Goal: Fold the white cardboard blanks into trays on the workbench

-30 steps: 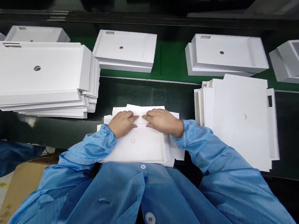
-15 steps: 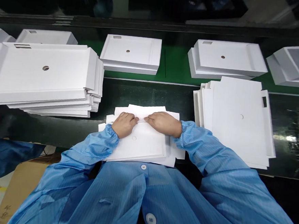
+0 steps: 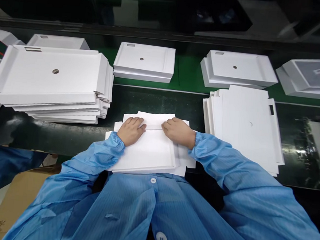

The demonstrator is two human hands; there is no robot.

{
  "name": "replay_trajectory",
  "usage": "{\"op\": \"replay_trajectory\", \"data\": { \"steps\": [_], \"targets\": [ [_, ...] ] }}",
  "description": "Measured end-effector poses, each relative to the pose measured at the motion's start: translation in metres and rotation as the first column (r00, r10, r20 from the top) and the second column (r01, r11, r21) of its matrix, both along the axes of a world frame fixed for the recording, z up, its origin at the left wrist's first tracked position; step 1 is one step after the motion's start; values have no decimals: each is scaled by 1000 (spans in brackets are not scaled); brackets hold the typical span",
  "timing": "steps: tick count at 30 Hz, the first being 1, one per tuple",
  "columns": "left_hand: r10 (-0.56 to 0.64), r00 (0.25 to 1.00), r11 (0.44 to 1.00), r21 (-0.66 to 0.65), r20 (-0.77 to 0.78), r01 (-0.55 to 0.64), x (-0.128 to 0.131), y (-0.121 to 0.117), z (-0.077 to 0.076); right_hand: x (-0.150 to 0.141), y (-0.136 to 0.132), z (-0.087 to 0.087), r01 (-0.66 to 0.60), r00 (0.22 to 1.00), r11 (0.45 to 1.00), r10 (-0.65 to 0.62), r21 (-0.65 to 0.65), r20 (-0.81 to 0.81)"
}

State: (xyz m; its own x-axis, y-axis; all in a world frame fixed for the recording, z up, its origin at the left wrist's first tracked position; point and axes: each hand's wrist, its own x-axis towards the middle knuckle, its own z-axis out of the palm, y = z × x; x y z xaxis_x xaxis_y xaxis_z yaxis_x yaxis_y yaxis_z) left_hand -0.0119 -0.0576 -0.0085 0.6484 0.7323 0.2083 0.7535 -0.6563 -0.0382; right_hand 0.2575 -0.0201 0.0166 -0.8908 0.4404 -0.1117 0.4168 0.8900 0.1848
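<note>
A white die-cut cardboard sheet (image 3: pixel 144 151) lies on other sheets right in front of me, its near and right edges slightly raised. Across its far part runs a crease with a flap (image 3: pixel 154 120) beyond it. My left hand (image 3: pixel 132 130) grips the left part of this fold, with the thumb inward and the fingers curled over. On the right part of the same fold, my right hand (image 3: pixel 177 132) has its fingers bent and pressed together on the card. Between the two hands a short stretch of the crease shows bare.
A tall stack of folded white trays (image 3: pixel 50 85) stands left, a stack of flat white sheets (image 3: pixel 247 126) right. Behind them, white boxes (image 3: pixel 144 60) sit on a green belt (image 3: pixel 189 74). A cardboard carton (image 3: pixel 20 198) and another person's blue sleeve (image 3: pixel 8 168) are at lower left.
My hands have slid apart along the fold, the right hand moving right and the left slightly left. More of the crease shows between them. The whole view has shifted a little.
</note>
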Motion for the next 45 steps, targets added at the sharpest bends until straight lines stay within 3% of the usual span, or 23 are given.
{"op": "replay_trajectory", "data": {
  "steps": [16, 26, 33, 41, 45],
  "targets": [
    [10, 994, 1000, -26, -111, -13, 13, -5, 1, -12, -7, -2, 21, 1000, 1000, -20, -22, 6],
    [11, 991, 1000, -23, -137, -14, 23, -5, 5, -19, -9, -6, 33, 997, 998, -36, 51, 67],
    [26, 984, 998, -51, -174, -35, 28, -1, 8, -20, 1, 6, -12, 986, 1000, 11, 7, 169],
    [-144, 976, 990, -15, -162, 144, 16, -2, 19, 1, -3, 20, -104, 988, 995, 105, -12, 114],
    [-179, 967, 983, 10, -179, 184, 19, 0, 24, 11, -8, 30, -52, 992, 998, 56, -32, 112]
  ]
}}
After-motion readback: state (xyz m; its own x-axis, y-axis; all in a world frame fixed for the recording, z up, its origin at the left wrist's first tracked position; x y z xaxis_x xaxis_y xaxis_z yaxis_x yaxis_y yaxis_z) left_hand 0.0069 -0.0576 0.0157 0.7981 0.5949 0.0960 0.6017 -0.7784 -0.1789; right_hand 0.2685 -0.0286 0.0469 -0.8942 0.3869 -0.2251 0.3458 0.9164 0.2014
